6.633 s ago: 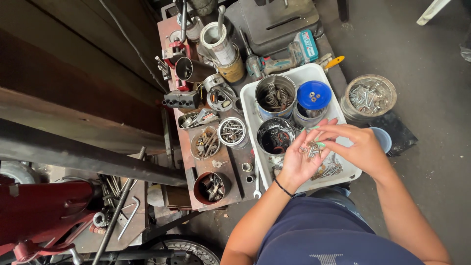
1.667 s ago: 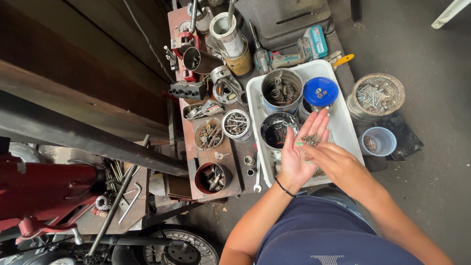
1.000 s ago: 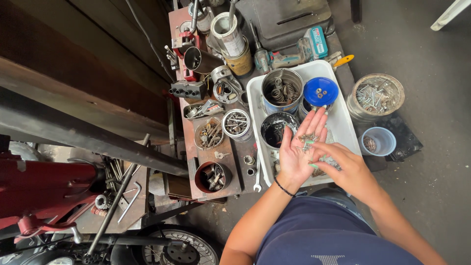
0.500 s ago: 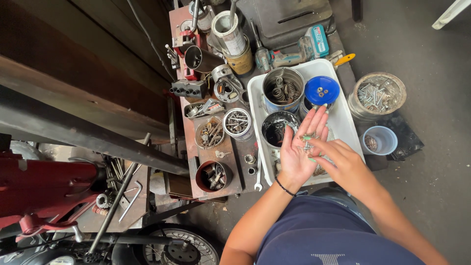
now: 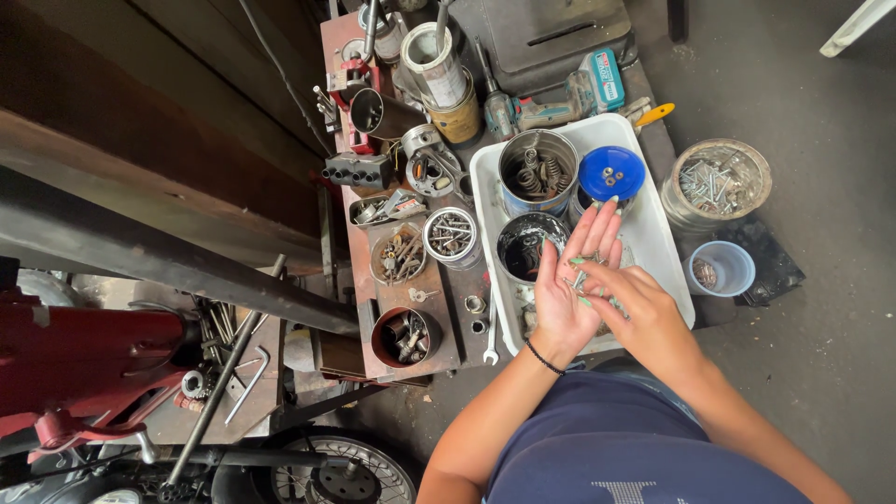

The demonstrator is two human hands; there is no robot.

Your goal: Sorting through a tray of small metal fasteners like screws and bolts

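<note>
1. L hand (image 5: 571, 287): held flat, palm up, fingers fully spread; loose screws (image 5: 579, 277) cradled on it, nothing gripped. Held over white bin (image 5: 653, 210), beside black can (image 5: 528, 245).
2. R hand (image 5: 637, 306): fingertips pinched into the pile; whether a screw is actually pinched can't be told.
3. Risk: w/ palm flat, screws could be rolled off into bin if it's tilted.
4. Vs 0.5 s ago: pose nearly unchanged, R fingers kept at the pile.

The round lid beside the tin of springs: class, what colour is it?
Blue: the round lid sits in the white tray; head view shows it best.
</note>
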